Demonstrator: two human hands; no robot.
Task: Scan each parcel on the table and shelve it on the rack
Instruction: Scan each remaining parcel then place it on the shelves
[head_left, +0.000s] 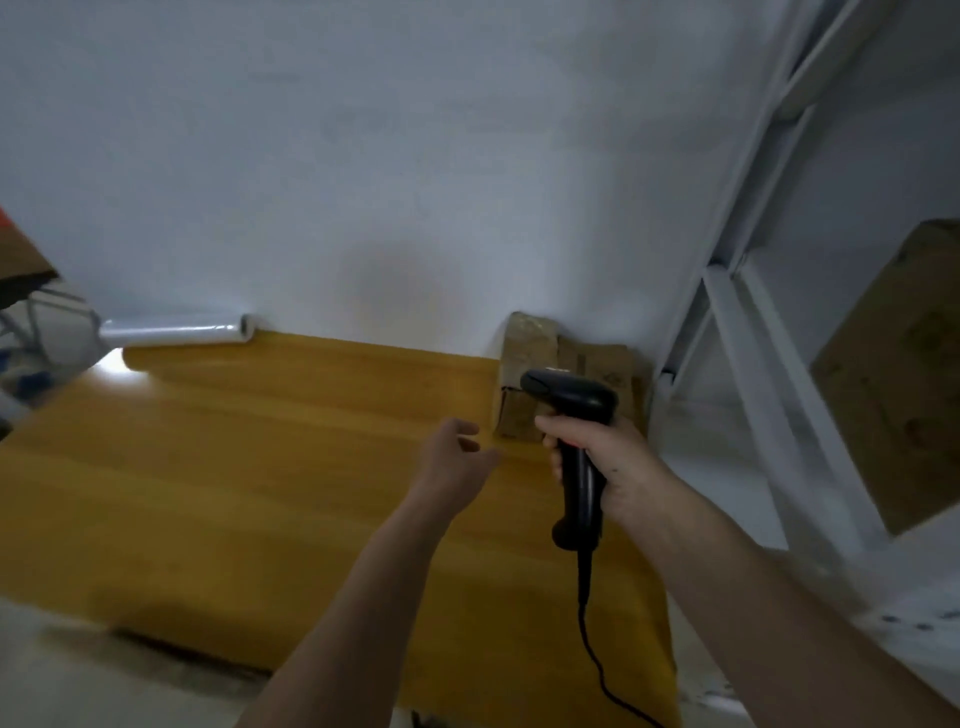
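The right hand (602, 457) grips the handle of a black scanner (574, 447), fingers wrapped round it, its head pointing toward the parcels (566, 374) stacked in the far right corner of the table (234, 467), against the wall. A cord hangs from the scanner's base. The left hand (457, 457) reaches over the table toward the parcels, fingers loosely spread, holding nothing. Beside the table's right edge stands a white rack (753, 312) with a cardboard box (904, 374) on a shelf. A roll of clear film (176, 330) lies at the far left corner.
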